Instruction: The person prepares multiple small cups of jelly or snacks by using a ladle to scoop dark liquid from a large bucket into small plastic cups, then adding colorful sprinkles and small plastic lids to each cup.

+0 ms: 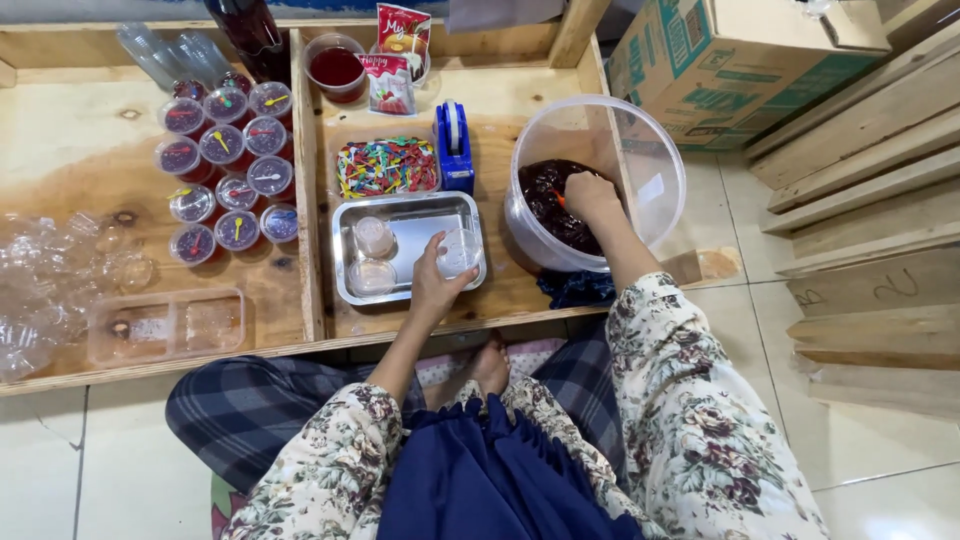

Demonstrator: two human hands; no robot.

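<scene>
My left hand [436, 283] grips a small clear plastic cup [459, 250] over the right side of a metal tray [410, 217]. Two more small clear cups [373, 237] stand in the tray's left half. My right hand [590, 193] reaches into a large clear round tub [650, 160] filled with dark red jelly [545, 195]. It seems to hold an orange spoon there, mostly hidden by the fingers.
Several sealed cups of dark jelly [225, 165] with small spoons on top stand at the left. A tray of coloured spoons [386, 165], a blue tape dispenser [454, 145], a cup of red liquid [336, 66] and sachets lie behind. Empty clear cups [60, 270], a cardboard box [740, 60] and wooden planks [870, 200] surround.
</scene>
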